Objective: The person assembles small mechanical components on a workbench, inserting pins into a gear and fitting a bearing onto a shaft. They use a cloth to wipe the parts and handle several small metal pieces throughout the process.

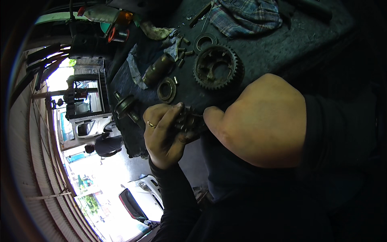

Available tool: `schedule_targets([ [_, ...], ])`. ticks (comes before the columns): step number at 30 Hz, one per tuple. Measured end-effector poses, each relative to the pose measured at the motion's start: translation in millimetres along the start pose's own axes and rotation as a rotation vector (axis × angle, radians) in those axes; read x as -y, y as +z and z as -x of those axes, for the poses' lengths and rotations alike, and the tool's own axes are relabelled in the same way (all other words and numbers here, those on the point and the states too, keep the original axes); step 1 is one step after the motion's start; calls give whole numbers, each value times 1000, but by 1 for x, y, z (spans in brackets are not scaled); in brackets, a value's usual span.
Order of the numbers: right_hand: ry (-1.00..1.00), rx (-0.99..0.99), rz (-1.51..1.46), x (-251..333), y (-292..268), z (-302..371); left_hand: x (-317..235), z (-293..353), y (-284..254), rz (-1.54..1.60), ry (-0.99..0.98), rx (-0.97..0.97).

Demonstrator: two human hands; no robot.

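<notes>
My left hand [161,135], with a ring on one finger, is closed around a small dark metal part [186,120] with a notched, toothed-looking edge. Opposite it is my right hand [260,123], its back turned up and its thumb against the part's side. A thin shiny line shows at the thumb tip; whether it is a tool or an edge of the part, I cannot tell. The right fingers are mostly hidden. Beyond the hands, a large toothed gear ring [197,74] lies on the dark bench, beside a flat bearing ring [200,39] and a smaller ring [174,92].
Left of the gear lie a metal cylinder [158,69], several short pins [182,63] and a flanged shaft [125,107]. A plaid cloth [246,18] and a plastic bottle [100,15] rest at the back. Past the bench, a person [107,146] stands near a white car [143,197].
</notes>
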State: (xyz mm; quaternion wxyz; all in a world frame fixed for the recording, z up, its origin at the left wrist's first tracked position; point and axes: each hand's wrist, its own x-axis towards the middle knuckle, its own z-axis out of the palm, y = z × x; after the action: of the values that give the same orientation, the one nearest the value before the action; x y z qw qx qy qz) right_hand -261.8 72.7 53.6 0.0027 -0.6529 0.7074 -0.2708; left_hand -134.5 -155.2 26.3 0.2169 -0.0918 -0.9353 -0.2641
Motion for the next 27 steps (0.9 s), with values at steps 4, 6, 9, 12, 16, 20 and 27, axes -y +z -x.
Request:
schedule_targets([
  [4, -9, 18, -66, 1, 10, -4, 5, 8, 0, -24, -19, -19],
  [6, 13, 14, -111, -1, 8, -4, 4, 7, -1, -46, -3, -14],
  [9, 3, -6, -185, -1, 8, -3, 5, 5, -1, -28, 0, -1],
  [12, 21, -27, -277, -5, 11, -3, 4, 5, 1, -40, 6, -6],
  [16, 24, -4, -253, -5, 8, -5, 1, 5, -1, -51, -23, -6],
  [20, 1, -74, -257, -3, 14, -2, 0, 5, 0, -39, -36, -9],
  [27, 61, 79, -296, -6, 7, -7, 2, 5, 2, -33, -9, -33],
])
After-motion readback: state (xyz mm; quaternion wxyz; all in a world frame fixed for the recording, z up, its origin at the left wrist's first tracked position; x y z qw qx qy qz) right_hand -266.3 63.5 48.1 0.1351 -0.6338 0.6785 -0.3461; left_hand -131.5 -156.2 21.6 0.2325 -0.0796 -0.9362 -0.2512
